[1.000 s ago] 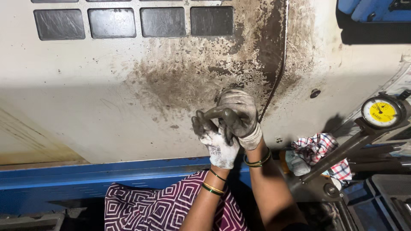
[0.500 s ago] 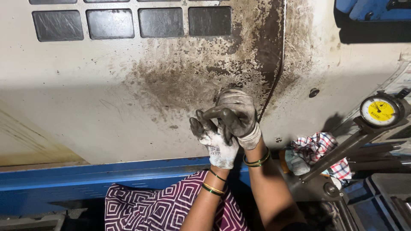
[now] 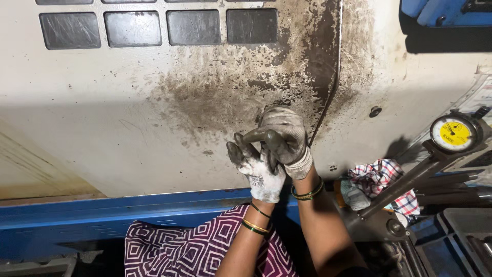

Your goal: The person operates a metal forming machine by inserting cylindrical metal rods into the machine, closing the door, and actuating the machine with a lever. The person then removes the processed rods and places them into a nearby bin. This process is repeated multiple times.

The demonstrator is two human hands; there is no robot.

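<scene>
Little has changed: the left hand [image 3: 259, 166] and right hand [image 3: 283, 136] stay clasped together, fingers closed, against the stained machine panel [image 3: 154, 128].

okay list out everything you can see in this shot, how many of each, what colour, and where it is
Dirty cream metal machine panel: one, cream with dark grime, fills the upper frame.
Dark square inset panels: four full ones in a row, grey-black, top of the panel.
Blue machine rail: one, blue, below the panel.
Round dial gauge with yellow face: one, yellow and silver, right edge.
Checked cloth rag: one, red, white and blue, lower right beside the gauge arm.
Patterned fabric garment: one, maroon and white, bottom centre.
Bangles: several, gold and green, on both wrists.
Left hand: one, soiled white glove, against the panel.
Right hand: one, soiled grey glove, touching the left.
</scene>
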